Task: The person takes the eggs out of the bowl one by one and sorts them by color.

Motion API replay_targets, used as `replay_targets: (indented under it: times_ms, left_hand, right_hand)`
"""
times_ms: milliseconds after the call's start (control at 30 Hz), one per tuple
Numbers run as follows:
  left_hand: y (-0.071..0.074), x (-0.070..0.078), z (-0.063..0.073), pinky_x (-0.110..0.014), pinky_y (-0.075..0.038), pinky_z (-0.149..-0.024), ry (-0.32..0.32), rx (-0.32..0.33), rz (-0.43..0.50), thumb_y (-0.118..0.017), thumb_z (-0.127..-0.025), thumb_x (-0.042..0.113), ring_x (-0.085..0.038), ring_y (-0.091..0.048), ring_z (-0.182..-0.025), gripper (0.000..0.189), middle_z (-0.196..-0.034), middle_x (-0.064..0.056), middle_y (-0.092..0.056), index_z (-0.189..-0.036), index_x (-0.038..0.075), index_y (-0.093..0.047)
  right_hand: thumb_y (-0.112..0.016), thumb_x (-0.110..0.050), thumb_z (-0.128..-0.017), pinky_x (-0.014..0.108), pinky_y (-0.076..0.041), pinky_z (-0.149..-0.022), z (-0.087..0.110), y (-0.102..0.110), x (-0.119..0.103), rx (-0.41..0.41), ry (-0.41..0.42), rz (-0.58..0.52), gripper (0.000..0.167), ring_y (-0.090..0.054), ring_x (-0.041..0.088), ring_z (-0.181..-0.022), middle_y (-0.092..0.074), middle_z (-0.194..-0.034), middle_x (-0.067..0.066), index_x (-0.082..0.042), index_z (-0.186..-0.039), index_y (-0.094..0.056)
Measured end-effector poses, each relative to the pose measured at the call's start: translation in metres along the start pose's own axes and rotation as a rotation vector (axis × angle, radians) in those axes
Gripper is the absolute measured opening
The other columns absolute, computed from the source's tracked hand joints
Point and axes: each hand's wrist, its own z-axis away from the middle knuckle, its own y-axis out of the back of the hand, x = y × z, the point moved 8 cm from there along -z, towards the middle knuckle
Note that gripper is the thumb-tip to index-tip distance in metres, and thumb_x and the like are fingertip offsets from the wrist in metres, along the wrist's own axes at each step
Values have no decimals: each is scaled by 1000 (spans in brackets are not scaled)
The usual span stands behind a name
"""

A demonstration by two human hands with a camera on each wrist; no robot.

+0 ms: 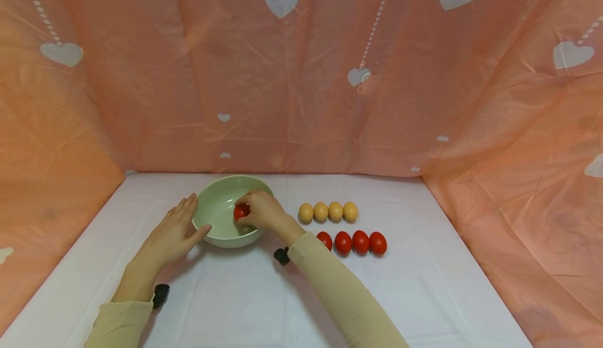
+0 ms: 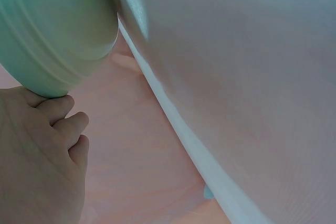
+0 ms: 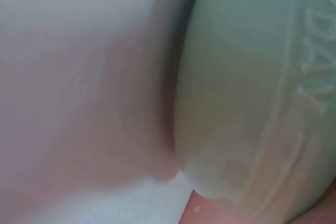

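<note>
A light green bowl (image 1: 218, 212) stands at the back left of the white-covered table. My right hand (image 1: 264, 211) reaches in over its near right rim. Thumb and fingers pinch a smooth red egg-shaped thing (image 1: 240, 212) inside the bowl, partly covering it. On the left side, my left hand (image 1: 171, 233) rests against the bowl with fingers extended and the thumb at the front rim. Its fingertips (image 2: 63, 106) touch the outer wall of the bowl (image 2: 63, 30) in the left wrist view. The right wrist view shows the bowl's outside (image 3: 231, 87) with raised lettering.
Right of the bowl, several yellow egg-shaped things (image 1: 328, 212) lie in a row. Nearer, several red ones (image 1: 360, 242) form another row, the leftmost partly behind the right sleeve (image 1: 339, 285). Pink curtains (image 1: 301, 102) with white hearts enclose the table (image 1: 235, 301) at the back and sides.
</note>
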Motion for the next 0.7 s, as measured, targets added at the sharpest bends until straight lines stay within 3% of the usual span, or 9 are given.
replay_targets:
  times_ms: [367,700]
  left_hand:
    - [0,0,-1,-65,-21,-123,-3,6,-4,-60,-103,46,-54,-25,-151,89,-164,-35,-23,-158,-14,-23]
    - [1,2,1,-65,-20,-124,-2,11,4,-59,-104,47,-54,-24,-151,89,-165,-34,-22,-159,-13,-22]
  right_hand:
    - [-87,-23,-85,22,-51,-98,7,14,4,105,-1,-167,43,-62,20,-116,-65,-131,8,-14,-126,-75]
    - [-87,-14,-85,12,-53,-85,18,27,5,195,27,-320,43,-66,20,-110,-60,-128,11,-8,-125,-73]
